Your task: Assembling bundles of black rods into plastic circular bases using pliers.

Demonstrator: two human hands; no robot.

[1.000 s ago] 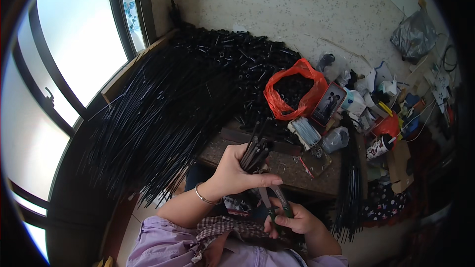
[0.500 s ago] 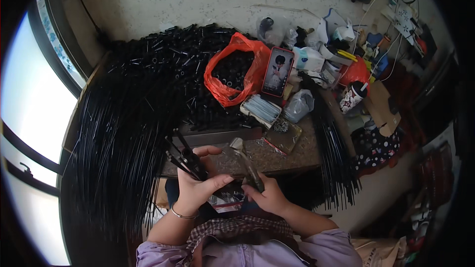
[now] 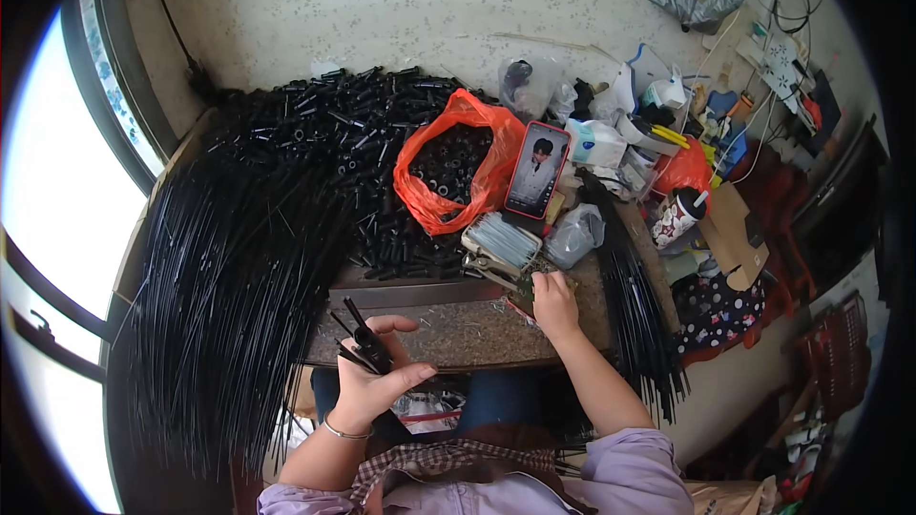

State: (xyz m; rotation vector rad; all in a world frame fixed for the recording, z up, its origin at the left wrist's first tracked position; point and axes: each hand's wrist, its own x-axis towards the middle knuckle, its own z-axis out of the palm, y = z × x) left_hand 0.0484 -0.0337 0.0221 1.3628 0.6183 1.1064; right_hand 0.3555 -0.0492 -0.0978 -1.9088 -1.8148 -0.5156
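My left hand [image 3: 374, 380] is closed around a small bundle of thin black rods [image 3: 361, 343], held up over the near edge of the table [image 3: 458, 329]. My right hand [image 3: 554, 303] reaches forward and rests on the tabletop, its fingers down by a small green object and a stack of pale blue face masks [image 3: 503, 240]; whether it grips anything I cannot tell. A big mass of long black rods [image 3: 234, 296] hangs off the table's left side. Behind it lies a heap of short black tubes [image 3: 353, 148].
An orange plastic bag [image 3: 456, 176] holds more short tubes. A phone with a red case [image 3: 536, 172] leans at the centre. A second bunch of black rods [image 3: 637, 310] hangs at the right. Bags, cups, cables and cardboard crowd the back right. A window is at the left.
My right hand left the bundle and reached forward onto the table near the masks. My left hand kept the rods and sank a little lower and left.
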